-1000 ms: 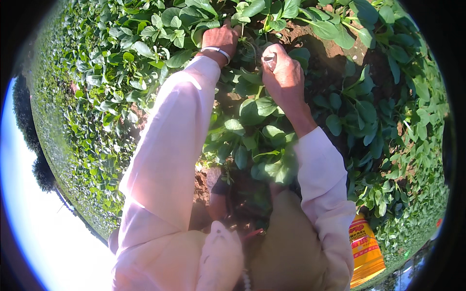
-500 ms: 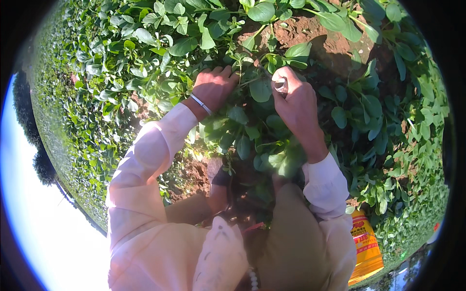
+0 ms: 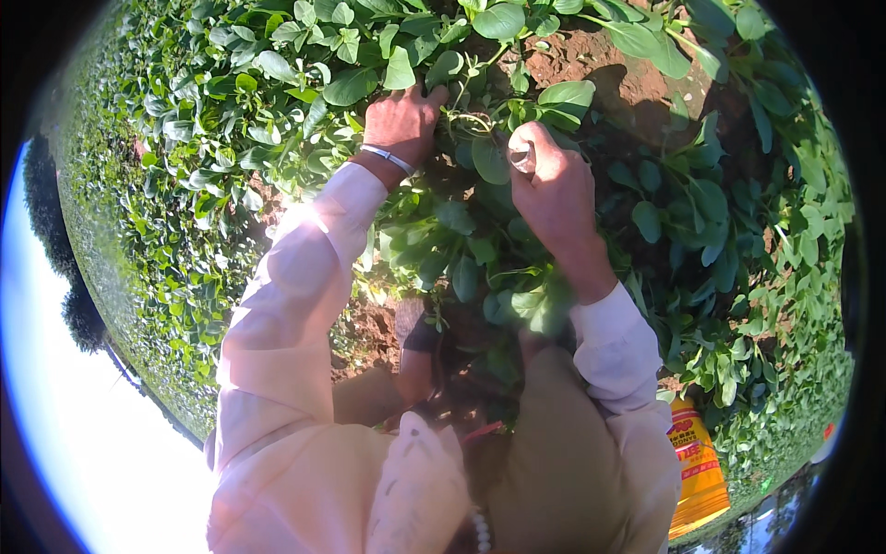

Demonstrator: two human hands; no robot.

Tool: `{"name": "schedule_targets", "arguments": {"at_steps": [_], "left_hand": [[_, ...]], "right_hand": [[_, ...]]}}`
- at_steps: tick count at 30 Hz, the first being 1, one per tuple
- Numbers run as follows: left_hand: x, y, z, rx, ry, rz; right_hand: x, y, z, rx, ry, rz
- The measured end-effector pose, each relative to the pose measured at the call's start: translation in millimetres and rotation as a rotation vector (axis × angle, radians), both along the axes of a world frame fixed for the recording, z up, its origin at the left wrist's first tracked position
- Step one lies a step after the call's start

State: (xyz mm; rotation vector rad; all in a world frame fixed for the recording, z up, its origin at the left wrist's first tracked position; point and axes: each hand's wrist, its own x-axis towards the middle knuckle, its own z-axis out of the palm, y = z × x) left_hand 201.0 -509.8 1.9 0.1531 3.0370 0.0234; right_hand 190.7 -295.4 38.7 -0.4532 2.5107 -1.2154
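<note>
My left hand (image 3: 399, 126), with a pale band at its wrist, reaches into the green leafy plants (image 3: 351, 88). Leaves cover its fingertips, so what they touch or hold is hidden. To its right, my right hand (image 3: 560, 189) is closed in a fist around a small hand tool (image 3: 522, 159). Only a rounded, greyish end of that tool shows at the thumb, and its working part is not visible. Between the hands are thin pale stems (image 3: 472, 120) and a broad leaf (image 3: 491, 160) hanging beside my right knuckles.
Reddish-brown soil (image 3: 637, 78) lies bare beyond my right hand. Dense leafy rows spread on both sides. Leafy plants (image 3: 461, 240) grow between my forearms, close to my legs. A yellow-orange printed bag (image 3: 699, 471) lies at the lower right.
My left hand has moved forward, farther into the leaves, and its fingers are more covered. My right hand has shifted slightly left, still closed on the tool.
</note>
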Motion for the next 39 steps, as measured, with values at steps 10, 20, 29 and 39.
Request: {"name": "schedule_targets", "arguments": {"at_steps": [10, 20, 29, 39], "left_hand": [[50.2, -0.4, 9.7, 0.051, -0.031, -0.244], [7.1, -8.5, -12.7, -0.105, 0.067, 0.040], [-21.7, -8.6, -28.1, -0.091, -0.144, 0.234], [-45.2, -41.7, -23.0, 0.228, -0.247, 0.376]], "right_hand": [[3.1, 1.1, 2.9, 0.015, -0.003, 0.021], [6.6, 1.5, -3.4, -0.041, -0.038, 0.016], [21.0, -19.1, -29.5, -0.264, -0.285, -0.248], [38.5, -24.3, -32.0, -0.143, -0.133, -0.094]]}}
